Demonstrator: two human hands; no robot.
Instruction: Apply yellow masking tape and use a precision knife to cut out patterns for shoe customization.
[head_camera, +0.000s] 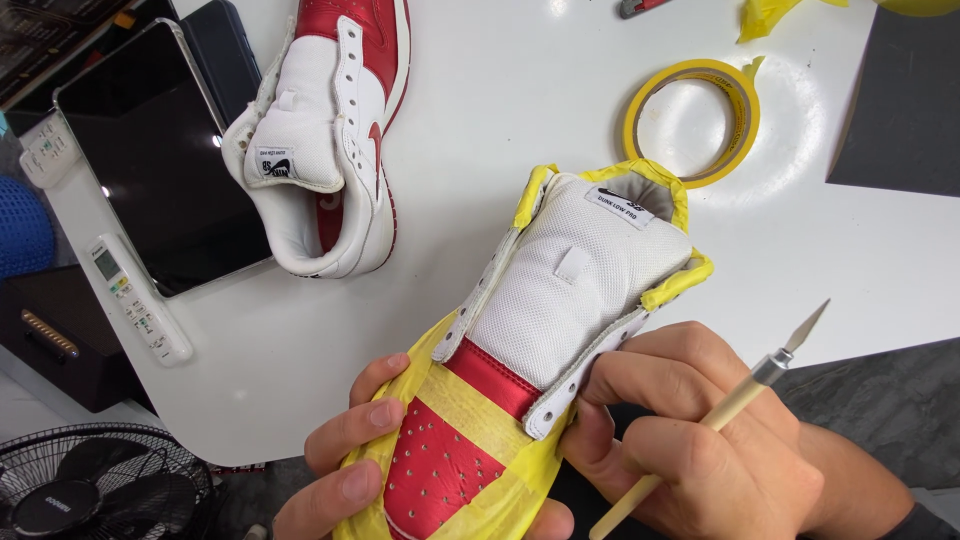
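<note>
A red and white sneaker, wrapped in strips of yellow masking tape, is held over the table's near edge. My left hand grips its taped red toe from the left side. My right hand presses against the shoe's right eyelet flap and holds a craft knife with a pale wooden handle, its blade pointing up and to the right, away from the shoe. A second, untaped red and white sneaker lies on the white table at the upper left.
A roll of yellow tape lies beyond the held shoe. A dark tablet and a white remote control sit at the left. A dark mat lies at the right, crumpled yellow tape at the top, a black fan below left.
</note>
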